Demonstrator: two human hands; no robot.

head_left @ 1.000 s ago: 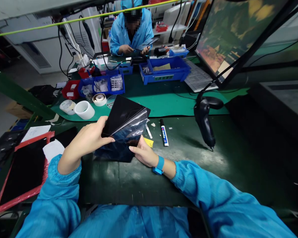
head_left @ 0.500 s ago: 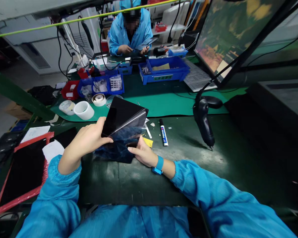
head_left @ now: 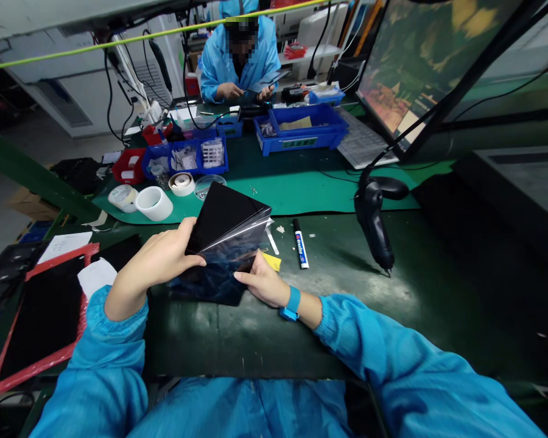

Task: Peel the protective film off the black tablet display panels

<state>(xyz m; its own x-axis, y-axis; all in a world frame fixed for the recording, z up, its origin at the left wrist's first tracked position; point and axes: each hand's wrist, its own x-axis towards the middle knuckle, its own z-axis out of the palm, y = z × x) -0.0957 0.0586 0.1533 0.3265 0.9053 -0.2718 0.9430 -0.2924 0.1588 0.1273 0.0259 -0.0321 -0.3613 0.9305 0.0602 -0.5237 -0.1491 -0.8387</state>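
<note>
My left hand (head_left: 162, 260) grips the left edge of a black glossy panel (head_left: 223, 214), tilted up above the dark green bench. A clear protective film (head_left: 231, 252) hangs from the panel's right edge down towards me. My right hand (head_left: 261, 281) pinches the lower part of that film, thumb on top. Under both hands lies a dark sheet (head_left: 210, 286) on the bench. A small yellow piece (head_left: 274, 261) sits just right of my right hand.
A marker pen (head_left: 301, 244) and a hanging black electric screwdriver (head_left: 375, 226) are to the right. Tape rolls (head_left: 154, 202) and blue parts bins (head_left: 187, 157) stand behind. A red-edged black tray (head_left: 41, 316) lies left. A monitor (head_left: 420, 61) stands right; another person works opposite.
The panel has dropped slightly and the gap between panel and film has narrowed. My right hand has edged a little towards the panel; my left hand keeps its grip.
</note>
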